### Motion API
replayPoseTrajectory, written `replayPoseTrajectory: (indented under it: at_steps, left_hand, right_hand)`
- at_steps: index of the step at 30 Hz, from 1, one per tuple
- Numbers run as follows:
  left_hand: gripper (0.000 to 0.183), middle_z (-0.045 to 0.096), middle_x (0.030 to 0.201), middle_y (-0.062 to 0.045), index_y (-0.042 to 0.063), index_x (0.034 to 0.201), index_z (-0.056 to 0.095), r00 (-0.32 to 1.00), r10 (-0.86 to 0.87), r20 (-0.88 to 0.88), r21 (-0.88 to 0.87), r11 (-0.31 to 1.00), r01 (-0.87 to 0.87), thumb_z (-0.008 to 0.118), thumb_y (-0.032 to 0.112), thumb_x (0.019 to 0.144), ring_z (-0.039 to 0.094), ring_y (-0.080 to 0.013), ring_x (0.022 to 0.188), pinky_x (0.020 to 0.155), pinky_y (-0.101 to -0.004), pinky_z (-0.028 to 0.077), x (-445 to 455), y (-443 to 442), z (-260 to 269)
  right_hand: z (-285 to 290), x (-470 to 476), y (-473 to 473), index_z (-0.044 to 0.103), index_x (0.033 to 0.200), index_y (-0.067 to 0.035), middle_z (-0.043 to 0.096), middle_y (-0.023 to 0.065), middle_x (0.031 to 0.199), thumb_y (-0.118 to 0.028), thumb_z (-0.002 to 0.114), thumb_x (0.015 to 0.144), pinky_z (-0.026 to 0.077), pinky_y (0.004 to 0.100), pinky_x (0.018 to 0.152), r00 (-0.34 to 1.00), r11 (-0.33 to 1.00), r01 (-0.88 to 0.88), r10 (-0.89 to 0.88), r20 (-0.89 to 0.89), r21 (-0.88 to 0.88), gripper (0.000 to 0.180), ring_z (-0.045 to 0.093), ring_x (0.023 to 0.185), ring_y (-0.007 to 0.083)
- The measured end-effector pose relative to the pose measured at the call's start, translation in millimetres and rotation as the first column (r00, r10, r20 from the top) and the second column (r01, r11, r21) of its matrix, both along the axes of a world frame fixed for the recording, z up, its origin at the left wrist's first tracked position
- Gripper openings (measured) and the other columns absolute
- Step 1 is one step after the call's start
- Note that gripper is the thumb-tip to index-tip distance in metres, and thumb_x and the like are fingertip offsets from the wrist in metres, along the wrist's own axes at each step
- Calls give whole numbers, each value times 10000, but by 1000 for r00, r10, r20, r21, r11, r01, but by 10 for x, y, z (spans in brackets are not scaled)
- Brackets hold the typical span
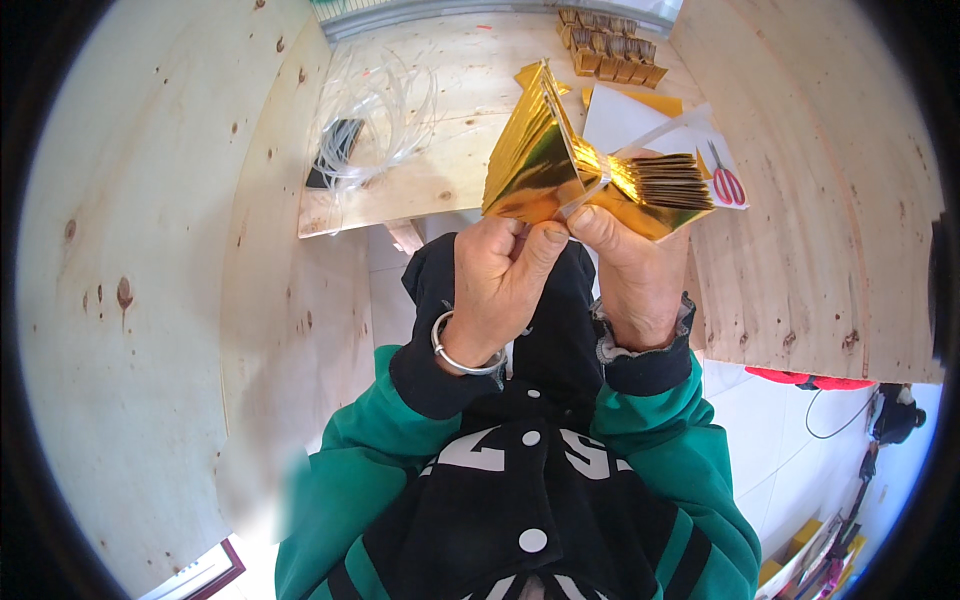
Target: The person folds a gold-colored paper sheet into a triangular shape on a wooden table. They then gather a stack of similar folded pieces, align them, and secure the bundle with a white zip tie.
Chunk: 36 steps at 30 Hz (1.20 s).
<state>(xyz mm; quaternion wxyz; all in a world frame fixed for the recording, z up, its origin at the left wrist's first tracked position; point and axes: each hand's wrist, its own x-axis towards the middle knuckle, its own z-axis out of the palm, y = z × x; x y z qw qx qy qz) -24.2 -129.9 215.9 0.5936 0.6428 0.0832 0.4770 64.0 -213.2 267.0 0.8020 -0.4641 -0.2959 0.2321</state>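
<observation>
Both of my hands grip a thick bundle of folded gold foil paper (pixel 529 169), held up above the front edge of the wooden table. Its middle is pinched narrow by a clear plastic strip (pixel 671 127), whose loose end sticks out to the upper right. The bundle's two ends fan out, the left one broad, the right one showing stacked folds. My left hand (pixel 495 274), with a silver bangle at the wrist, holds the bottom left near the middle. My right hand (pixel 637 266) has its thumb at the strip by the pinch; its other fingers are mostly hidden behind the foil.
Loose clear plastic strips (pixel 397 112) lie at the table's left, over a black flat object (pixel 335 150). Red-handled scissors (pixel 726 184) rest on white sheets (pixel 622 120) at right. Rows of small tied bundles (pixel 611 49) stand behind. Plywood panels (pixel 795 187) rise on both sides.
</observation>
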Motion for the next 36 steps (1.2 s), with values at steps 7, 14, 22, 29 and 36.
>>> replayPoseTrajectory:
  at_steps: [7, 14, 22, 29, 36]
  left_hand:
    - [313, 614, 640, -115, -27, 905, 670, 984, 174, -29, 207, 964, -164, 664, 285, 932, 537, -158, 512, 484, -273, 384, -22, 22, 13]
    - [320, 628, 651, -121, -35, 821, 668, 980, 189, -61, 199, 964, -174, 666, 266, 931, 568, -160, 526, 492, -270, 410, -41, 5, 28]
    - [318, 609, 625, -123, -41, 770, 636, 982, 186, -39, 197, 965, -175, 654, 227, 939, 561, -164, 516, 484, -286, 404, -50, 9, 36]
    - [320, 558, 609, -110, -22, 749, 579, 976, 192, -98, 182, 968, -172, 651, 227, 937, 504, -203, 486, 474, -305, 394, -38, -18, 19]
    - [211, 559, 654, -91, 38, 804, 619, 870, 449, -204, 638, 735, -230, 709, 221, 856, 574, -255, 546, 481, -323, 447, -238, -58, 316]
  right_hand:
    - [-12, -13, -26, 528, 1165, 41, 675, 123, 1015, -83, 824, 762, 551, 263, 756, 1000, 1000, -14, 14, 26, -16, 515, 652, 865, 145]
    - [-12, 2, -11, 534, 1153, 42, 670, 119, 1008, -106, 835, 755, 553, 262, 754, 999, 999, -7, 9, 44, -45, 520, 647, 861, 141]
    - [12, -11, -4, 533, 1177, -2, 619, 93, 1122, -82, 846, 729, 483, 303, 909, 999, 998, -53, 52, -8, -35, 552, 600, 1010, 166]
    - [-38, 0, 27, 540, 1122, 29, 668, 121, 1024, -60, 817, 761, 549, 262, 774, 977, 996, 90, -86, 198, -10, 464, 646, 883, 146]
    - [-142, 95, 46, 552, 1069, 6, 674, 116, 1020, -1, 807, 737, 535, 275, 807, 843, 935, 353, -333, 423, 32, 418, 653, 901, 164]
